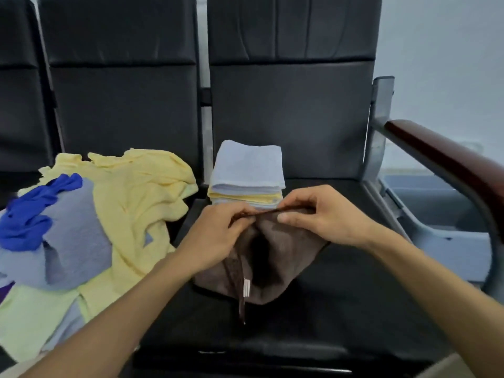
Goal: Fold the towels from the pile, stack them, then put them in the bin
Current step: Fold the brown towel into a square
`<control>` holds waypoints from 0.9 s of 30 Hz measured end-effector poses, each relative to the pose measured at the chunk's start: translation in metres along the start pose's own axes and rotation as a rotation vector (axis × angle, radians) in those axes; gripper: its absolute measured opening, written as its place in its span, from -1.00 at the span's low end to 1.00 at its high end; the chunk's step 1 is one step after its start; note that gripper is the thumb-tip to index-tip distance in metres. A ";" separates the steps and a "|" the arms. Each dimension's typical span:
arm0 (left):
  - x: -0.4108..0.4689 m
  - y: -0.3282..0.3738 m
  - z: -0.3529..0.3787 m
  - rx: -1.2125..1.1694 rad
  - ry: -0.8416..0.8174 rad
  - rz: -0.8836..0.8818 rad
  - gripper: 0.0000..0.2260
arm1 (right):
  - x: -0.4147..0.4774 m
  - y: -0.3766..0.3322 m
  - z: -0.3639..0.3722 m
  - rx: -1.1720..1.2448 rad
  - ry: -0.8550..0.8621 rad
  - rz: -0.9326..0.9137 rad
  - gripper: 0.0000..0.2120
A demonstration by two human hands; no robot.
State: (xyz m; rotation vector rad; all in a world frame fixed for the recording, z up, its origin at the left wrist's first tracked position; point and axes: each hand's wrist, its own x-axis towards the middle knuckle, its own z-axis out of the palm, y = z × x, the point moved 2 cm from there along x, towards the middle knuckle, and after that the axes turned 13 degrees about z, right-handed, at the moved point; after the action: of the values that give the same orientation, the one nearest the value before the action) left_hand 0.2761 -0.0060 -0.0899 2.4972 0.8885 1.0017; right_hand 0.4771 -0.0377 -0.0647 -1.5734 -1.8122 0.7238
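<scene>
Brown towel [272, 257] cloth hangs from its top edge, and its lower part is slumped on the black seat [354, 296] towards the person. The left hand [218, 236] and the right hand [321, 214] each hold that edge in a pinching grip, close together. The edge runs left to right and the towel's length falls away from the grips towards the person. The stack [246, 175] of folded towels stands just beyond the knuckles, so the finished fold would probably travel forward. The grey bin [461, 242] sits past the armrest [450, 165], nearer the right hand, and what shows of its inside holds nothing. The unfolded pile [109, 208] lies on the seat to the left.
</scene>
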 end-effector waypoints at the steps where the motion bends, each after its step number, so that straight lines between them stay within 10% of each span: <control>1: 0.002 0.001 0.003 -0.015 -0.033 0.007 -0.85 | 0.002 0.005 -0.004 -0.072 0.016 -0.003 -0.89; 12: -0.008 -0.005 0.021 0.199 -0.570 -0.133 -0.87 | -0.008 0.044 -0.035 -0.393 0.286 0.073 -0.88; 27: -0.015 -0.039 -0.046 0.108 -0.107 -0.338 -0.93 | 0.000 0.080 -0.039 -0.638 0.172 0.281 -0.86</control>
State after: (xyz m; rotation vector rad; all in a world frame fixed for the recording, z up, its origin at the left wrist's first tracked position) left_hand 0.2183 0.0158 -0.0837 2.3484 1.3046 0.7205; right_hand 0.5578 -0.0261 -0.0989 -2.2516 -1.8072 0.1019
